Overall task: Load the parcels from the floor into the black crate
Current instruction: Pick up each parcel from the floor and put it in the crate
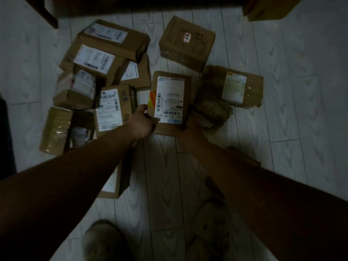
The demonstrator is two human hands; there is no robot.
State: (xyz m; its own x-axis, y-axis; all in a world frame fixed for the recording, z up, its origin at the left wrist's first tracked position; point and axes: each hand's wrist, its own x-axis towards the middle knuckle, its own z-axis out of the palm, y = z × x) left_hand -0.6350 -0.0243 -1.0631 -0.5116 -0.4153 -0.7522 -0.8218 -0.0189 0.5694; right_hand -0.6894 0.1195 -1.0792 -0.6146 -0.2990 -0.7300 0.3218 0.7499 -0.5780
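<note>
I hold a flat cardboard parcel (170, 99) with a white shipping label facing up, in the middle of the spread of parcels on the floor (293, 129). My left hand (142, 122) grips its near left edge, thumb on top. My right hand (190, 127) clasps its near right corner. I cannot tell whether it rests on the floor or is lifted off it. Just right of it lies a crumpled brown bundle (211, 110), and beyond that a taped box (235, 87). Behind it sits a box with a "57" sticker (186, 43). To the left is a heap of labelled boxes (98, 72). My slippers (103, 240) show at the bottom.
</note>
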